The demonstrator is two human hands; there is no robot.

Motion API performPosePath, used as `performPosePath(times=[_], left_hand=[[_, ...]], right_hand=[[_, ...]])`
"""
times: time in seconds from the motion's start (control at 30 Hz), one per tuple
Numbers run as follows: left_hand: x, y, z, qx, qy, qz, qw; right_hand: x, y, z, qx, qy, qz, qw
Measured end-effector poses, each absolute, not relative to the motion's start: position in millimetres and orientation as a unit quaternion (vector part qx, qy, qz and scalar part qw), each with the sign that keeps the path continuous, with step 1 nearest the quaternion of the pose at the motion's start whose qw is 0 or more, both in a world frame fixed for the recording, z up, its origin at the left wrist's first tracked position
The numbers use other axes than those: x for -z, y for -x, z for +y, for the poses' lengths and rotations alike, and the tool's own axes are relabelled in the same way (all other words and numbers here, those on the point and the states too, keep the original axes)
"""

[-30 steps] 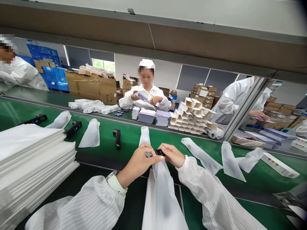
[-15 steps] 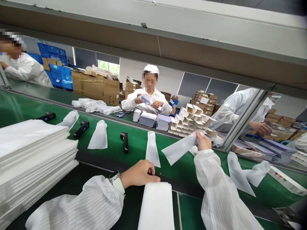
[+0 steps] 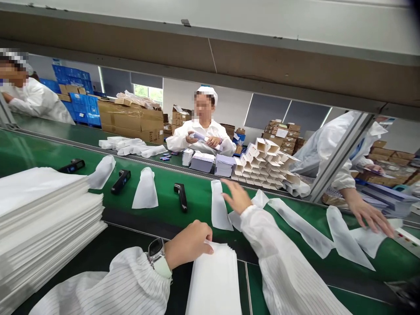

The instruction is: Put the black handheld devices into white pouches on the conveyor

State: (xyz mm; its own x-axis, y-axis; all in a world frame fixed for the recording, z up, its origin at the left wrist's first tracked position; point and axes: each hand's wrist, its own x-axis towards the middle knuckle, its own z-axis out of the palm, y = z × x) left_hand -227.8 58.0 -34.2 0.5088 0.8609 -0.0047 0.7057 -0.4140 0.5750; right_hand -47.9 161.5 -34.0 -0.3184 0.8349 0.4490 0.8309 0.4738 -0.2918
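My left hand (image 3: pixel 190 243) rests with curled fingers on the top edge of a stack of white pouches (image 3: pixel 215 280) in front of me, pinching the topmost one. My right hand (image 3: pixel 236 195) hovers with its fingers spread over the green conveyor belt (image 3: pixel 193 192), just left of a filled white pouch (image 3: pixel 262 202) lying there; it holds nothing. Another white pouch (image 3: pixel 219 205) lies on the belt to the left of that hand. A black handheld device (image 3: pixel 181 196) lies bare on the belt a little further left.
A tall pile of white pouches (image 3: pixel 42 214) stands at my left. More pouches and black devices (image 3: pixel 120 181) ride the belt. A co-worker's hand (image 3: pixel 370 214) reaches onto the belt at right. Another person (image 3: pixel 203 131) works opposite beside small folded boxes (image 3: pixel 265 164).
My right hand carried the filled pouch out over the belt, let it go and now hangs open. My left hand moved down to the pouch stack. The belt items shifted right.
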Motion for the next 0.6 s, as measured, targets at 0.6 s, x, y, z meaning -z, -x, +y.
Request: performPosePath(times=[0.6], left_hand=[[32.7, 229.1, 49.7, -0.132, -0.816, 0.519, 0.218]], right_hand=[[74.4, 121.1, 175.8, -0.067, 0.521, -0.827, 0.200]])
